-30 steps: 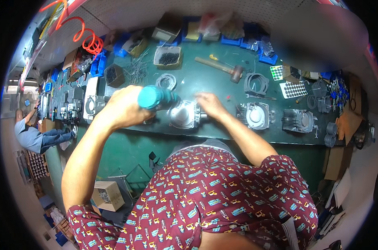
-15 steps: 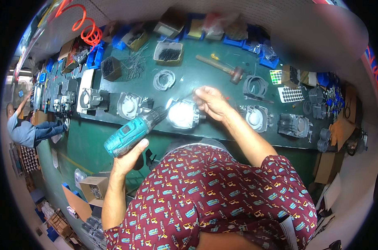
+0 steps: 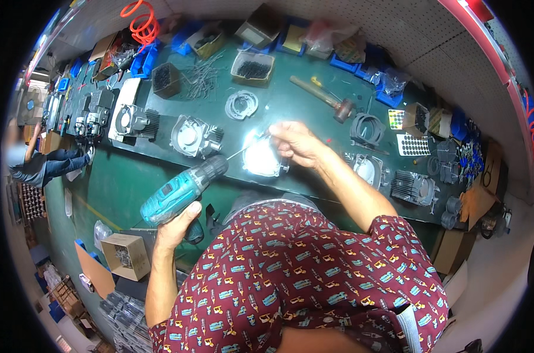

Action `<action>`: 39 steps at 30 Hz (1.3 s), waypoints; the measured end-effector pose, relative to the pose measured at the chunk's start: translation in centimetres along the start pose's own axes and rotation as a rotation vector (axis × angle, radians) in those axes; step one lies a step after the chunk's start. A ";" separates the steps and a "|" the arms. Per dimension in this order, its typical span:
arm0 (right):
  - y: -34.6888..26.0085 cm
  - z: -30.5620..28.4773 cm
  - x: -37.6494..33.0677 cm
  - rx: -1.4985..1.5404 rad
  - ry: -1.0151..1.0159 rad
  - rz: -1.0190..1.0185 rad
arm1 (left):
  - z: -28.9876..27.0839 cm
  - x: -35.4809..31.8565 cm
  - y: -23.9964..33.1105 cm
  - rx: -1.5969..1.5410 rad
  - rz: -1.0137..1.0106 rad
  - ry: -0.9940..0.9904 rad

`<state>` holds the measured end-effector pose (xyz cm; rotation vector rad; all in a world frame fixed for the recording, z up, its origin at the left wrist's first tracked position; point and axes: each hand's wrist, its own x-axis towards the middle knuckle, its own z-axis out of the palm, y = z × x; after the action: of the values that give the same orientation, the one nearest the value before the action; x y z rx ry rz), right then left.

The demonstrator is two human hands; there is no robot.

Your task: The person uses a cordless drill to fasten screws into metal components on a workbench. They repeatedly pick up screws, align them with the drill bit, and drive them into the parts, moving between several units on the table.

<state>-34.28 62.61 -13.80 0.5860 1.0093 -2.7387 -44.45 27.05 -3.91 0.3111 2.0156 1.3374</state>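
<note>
My left hand grips a teal and black cordless drill by its handle, and the long thin bit points up and right. At the bit's tip, the fingers of my right hand are pinched together; whatever small thing they hold is too small to make out. Under the bit and fingers, a metal casting lies on the green bench, washed out by glare. Beyond it lies a flat ring-shaped metal part.
Finned castings stand left and right along the bench's near edge. Farther back are a box of dark screws, a mallet, a pile of thin rods and blue bins. Another person stands at far left.
The drill has shifted slightly left and down relative to the casting. My right fingers stay pinched near the bit's tip. The whole view has tilted a little.
</note>
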 end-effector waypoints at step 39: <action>0.7 5.0 5.6 -2.242 -0.347 -0.133 | -2.2 2.9 4.7 0.636 0.115 -0.204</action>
<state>-40.71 58.74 -13.13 -0.3784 2.6766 -0.3202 -48.83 29.11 -0.47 0.8233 2.2207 0.6542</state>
